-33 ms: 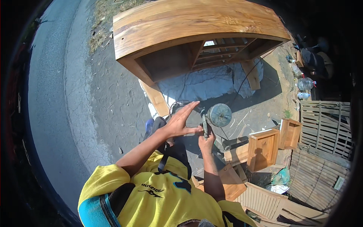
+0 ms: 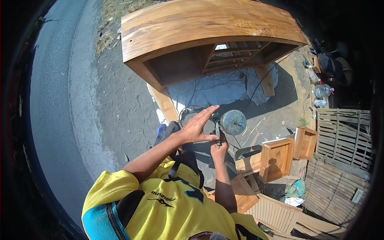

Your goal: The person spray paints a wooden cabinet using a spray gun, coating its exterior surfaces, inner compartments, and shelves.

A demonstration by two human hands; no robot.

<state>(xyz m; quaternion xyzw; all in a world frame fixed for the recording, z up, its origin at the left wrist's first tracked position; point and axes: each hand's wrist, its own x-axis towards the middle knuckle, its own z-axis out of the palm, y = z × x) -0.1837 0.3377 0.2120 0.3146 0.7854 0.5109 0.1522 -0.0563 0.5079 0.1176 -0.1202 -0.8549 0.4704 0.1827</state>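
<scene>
My right hand [image 2: 219, 151] is wrapped round the handle of a spray gun [image 2: 218, 129] with a round cup [image 2: 233, 122] on its right side. Just left of the gun is my left hand [image 2: 196, 128], its fingers stretched out and the thumb apart, pointing towards the gun's body. Whether the thumb touches the gun I cannot tell. Ahead stands a wooden cabinet [image 2: 212, 30] with a glossy grained top and open compartments below. Its legs stand by a pale sheet [image 2: 216, 92] spread on the ground.
Wooden drawers [image 2: 277, 159] stand to the right, with a louvred panel [image 2: 274, 212] nearer me. Beyond them are a slatted bamboo frame [image 2: 344, 138] and plastic bottles [image 2: 322, 91]. A hose [image 2: 184, 111] lies near my feet. A paved road [image 2: 52, 104] runs along the left.
My left hand has shifted slightly to the right and forward, closer to the spray gun. My right hand keeps its hold, and the view has tilted a little.
</scene>
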